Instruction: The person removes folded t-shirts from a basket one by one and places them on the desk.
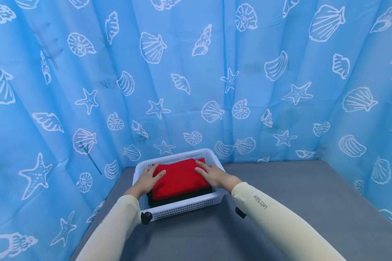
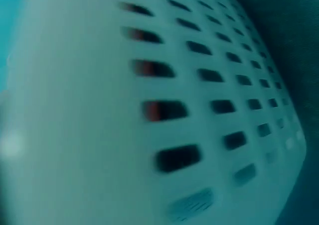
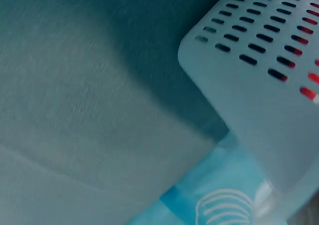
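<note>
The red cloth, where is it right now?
In the head view the red cloth lies folded in the white basket on top of a dark cloth, at the table's far left by the curtain, with both hands resting on it.

There is one white slotted basket (image 1: pixel 183 209), and it stands on one grey bench (image 1: pixel 297 188). Inside it lie two folded cloths: one red cloth (image 1: pixel 179 177) on top and one dark cloth (image 1: pixel 183 197) beneath it, only its edge showing. Two hands are in view, one left hand (image 1: pixel 149 178) and one right hand (image 1: pixel 213 174), each resting flat on the red cloth. Two pale sleeves (image 1: pixel 274 217) cover the forearms. One blue curtain (image 1: pixel 196 72) printed with shells and starfish surrounds the bench on three sides.
</note>
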Available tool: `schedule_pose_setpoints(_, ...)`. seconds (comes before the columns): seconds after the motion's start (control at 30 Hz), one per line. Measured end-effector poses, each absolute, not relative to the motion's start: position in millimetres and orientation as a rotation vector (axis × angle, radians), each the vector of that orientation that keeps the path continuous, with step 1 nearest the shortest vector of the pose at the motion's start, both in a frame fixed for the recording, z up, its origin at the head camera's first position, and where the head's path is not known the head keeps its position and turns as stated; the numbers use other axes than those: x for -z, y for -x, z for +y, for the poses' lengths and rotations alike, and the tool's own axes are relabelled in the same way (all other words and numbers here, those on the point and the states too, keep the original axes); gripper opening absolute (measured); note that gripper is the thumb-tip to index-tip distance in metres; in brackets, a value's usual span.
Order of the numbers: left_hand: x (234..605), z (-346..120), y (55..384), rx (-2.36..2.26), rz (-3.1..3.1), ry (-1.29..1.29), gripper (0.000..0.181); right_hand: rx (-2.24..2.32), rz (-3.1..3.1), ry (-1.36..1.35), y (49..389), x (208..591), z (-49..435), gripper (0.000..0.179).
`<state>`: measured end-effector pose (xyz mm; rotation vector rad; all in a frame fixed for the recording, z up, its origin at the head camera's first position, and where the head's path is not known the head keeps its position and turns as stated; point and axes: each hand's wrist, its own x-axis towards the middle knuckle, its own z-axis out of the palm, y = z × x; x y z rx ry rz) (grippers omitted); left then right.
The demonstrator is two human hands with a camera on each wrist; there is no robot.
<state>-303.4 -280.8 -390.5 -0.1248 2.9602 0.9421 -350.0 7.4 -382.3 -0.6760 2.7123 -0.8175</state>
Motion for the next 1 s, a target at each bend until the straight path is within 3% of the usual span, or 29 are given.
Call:
schedule_pose_setpoints(0.53, 408.4, -281.0, 310.5, -1.065, 2.975, 0.237, 0.080, 0.899, 2.694, 0.579, 364.4, 412.8, -11.3, 0.075)
schedule_pose_setpoints(1.0, 418.0, -282.8, 314.9, -1.329, 2.838, 0.293, 0.079, 1.077, 2.676, 0.574, 375.7, 422.9, -15.5, 0.074)
